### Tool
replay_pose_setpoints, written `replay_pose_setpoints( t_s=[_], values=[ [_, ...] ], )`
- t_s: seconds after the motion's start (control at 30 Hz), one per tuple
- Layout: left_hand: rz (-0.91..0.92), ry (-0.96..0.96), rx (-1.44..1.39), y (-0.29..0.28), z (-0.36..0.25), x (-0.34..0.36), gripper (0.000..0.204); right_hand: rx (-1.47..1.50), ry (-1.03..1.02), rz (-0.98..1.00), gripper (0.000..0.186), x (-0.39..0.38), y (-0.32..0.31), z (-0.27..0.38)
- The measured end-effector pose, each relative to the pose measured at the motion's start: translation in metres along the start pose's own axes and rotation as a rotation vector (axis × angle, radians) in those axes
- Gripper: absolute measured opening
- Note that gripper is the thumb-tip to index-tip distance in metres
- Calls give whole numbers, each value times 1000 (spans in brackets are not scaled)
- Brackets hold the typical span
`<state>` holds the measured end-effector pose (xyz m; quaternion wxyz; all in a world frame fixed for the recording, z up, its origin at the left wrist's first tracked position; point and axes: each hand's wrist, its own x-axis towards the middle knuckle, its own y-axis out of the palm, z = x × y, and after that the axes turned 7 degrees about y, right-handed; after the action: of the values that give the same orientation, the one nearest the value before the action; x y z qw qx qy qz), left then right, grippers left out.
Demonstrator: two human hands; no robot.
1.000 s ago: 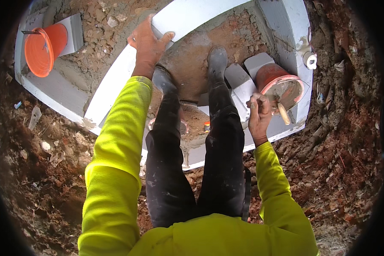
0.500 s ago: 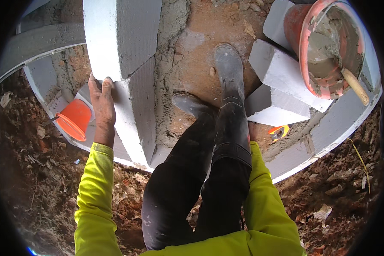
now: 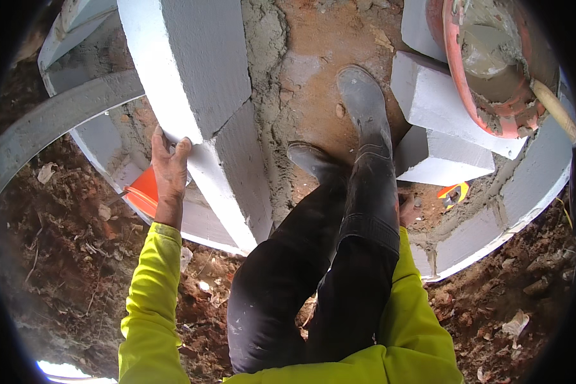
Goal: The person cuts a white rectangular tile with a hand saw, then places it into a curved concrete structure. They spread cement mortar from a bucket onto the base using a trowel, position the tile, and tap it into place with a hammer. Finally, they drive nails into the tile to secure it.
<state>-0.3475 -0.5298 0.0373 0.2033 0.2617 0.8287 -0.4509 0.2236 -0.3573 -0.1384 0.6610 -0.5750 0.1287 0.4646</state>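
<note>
My left hand (image 3: 169,171) rests at the white edge of a stack of pale blocks, by the joint between the upper block (image 3: 208,54) and the lower block (image 3: 240,173). Its thumb and fingers are apart, touching the block. My right hand (image 3: 409,210) is low beside my booted leg, which hides part of it; its fingers do not show well enough to tell what they hold, if anything. Just right of it lies a small orange, yellow and black tool (image 3: 453,194). An orange container (image 3: 144,191) stands beyond my left hand, partly covered by it.
A red bucket (image 3: 457,77) of wet mortar, with a wooden-handled trowel (image 3: 553,110) in it, sits on loose pale blocks (image 3: 451,160) at the right. A curved low block wall (image 3: 473,246) runs round me. My boots (image 3: 363,96) stand on brown ground beside a mortar strip (image 3: 269,96).
The view has shifted, so most things sit further right. My right hand shows more beside the leg. My left hand stays at the block joint.
</note>
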Motion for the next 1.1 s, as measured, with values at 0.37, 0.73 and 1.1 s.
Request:
replay_pose_setpoints(
  t_s=[0.37, 0.73, 1.1],
  values=[
    [-328, 383, 529, 12, -18, -22, 75, -294, -454, 110, 38, -181, -183, 183],
    [391, -590, -1296, 115, -219, -268, 46, -383, -658, 457, 32, -372, -218, 262],
    [-426, 293, 48, 22, -90, -99, 65, -311, -555, 967, 20, -343, 39, 161]
  ],
)
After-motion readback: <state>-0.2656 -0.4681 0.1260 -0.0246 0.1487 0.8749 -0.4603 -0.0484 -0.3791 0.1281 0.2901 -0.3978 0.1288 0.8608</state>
